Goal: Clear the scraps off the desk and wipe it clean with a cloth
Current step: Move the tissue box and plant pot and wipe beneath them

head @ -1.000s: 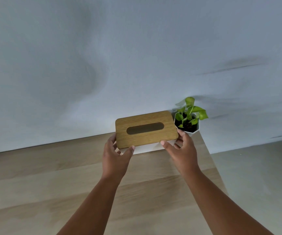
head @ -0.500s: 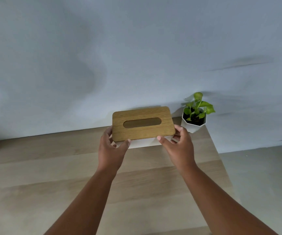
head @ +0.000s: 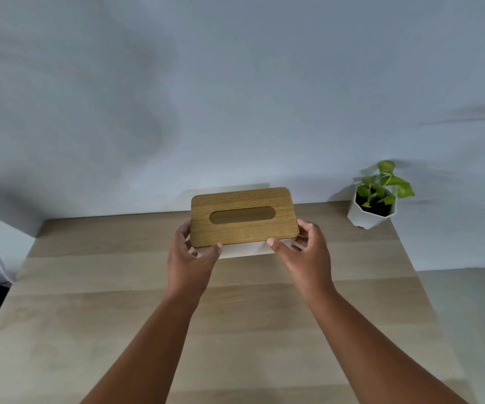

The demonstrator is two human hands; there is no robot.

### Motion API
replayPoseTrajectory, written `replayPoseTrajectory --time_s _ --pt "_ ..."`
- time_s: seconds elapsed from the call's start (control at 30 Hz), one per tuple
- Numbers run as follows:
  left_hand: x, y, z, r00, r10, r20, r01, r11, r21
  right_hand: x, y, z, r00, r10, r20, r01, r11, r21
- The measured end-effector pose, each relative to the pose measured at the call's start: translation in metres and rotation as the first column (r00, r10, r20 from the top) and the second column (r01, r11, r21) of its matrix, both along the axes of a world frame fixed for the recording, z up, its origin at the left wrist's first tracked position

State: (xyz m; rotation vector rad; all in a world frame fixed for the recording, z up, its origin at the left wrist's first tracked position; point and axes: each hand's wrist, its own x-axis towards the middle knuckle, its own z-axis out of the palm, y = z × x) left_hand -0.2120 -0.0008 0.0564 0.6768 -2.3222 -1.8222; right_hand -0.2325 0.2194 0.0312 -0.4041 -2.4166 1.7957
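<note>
Hands, left hand (head: 190, 258) and right hand (head: 305, 255), curl round opposite ends of tissue box (head: 244, 221) at desk (head: 235, 330) back edge, plant pot (head: 371, 211) well right; wooden lid may lift off if gripped alone; no scraps or cloth visible.

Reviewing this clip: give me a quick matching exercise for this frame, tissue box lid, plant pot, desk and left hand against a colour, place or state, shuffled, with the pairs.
Things:
1. tissue box lid
2. plant pot
3. desk
4. left hand

Descriptions:
A. white, at the desk's far right corner
B. pale wood planks
C. darker wood with an oval slot
D. grips the box's left end

Pairs: 1-C, 2-A, 3-B, 4-D
</note>
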Motion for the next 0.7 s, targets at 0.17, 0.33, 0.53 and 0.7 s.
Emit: replayPoseTrajectory --time_s 0.17,0.33,0.53,0.7 --pt "0.002 -0.038 0.004 1.000 0.012 -0.007 -0.012 1.000 0.016 0.003 -0.040 0.001 1.000 0.006 0.003 -0.006 1.000 0.009" --pt "-0.001 -0.073 0.003 1.000 0.021 0.008 -0.021 0.999 0.032 0.002 -0.077 -0.001 1.000 -0.002 0.006 0.002 1.000 -0.013" --pt "-0.008 -0.110 -0.002 1.000 0.026 0.011 -0.027 0.999 0.030 -0.004 -0.114 -0.007 1.000 -0.001 0.010 0.001 1.000 0.003" --pt "-0.016 -0.134 -0.012 0.999 0.029 0.021 -0.030 0.999 0.042 -0.012 -0.137 -0.018 1.000 -0.005 0.022 0.005 1.000 -0.004"
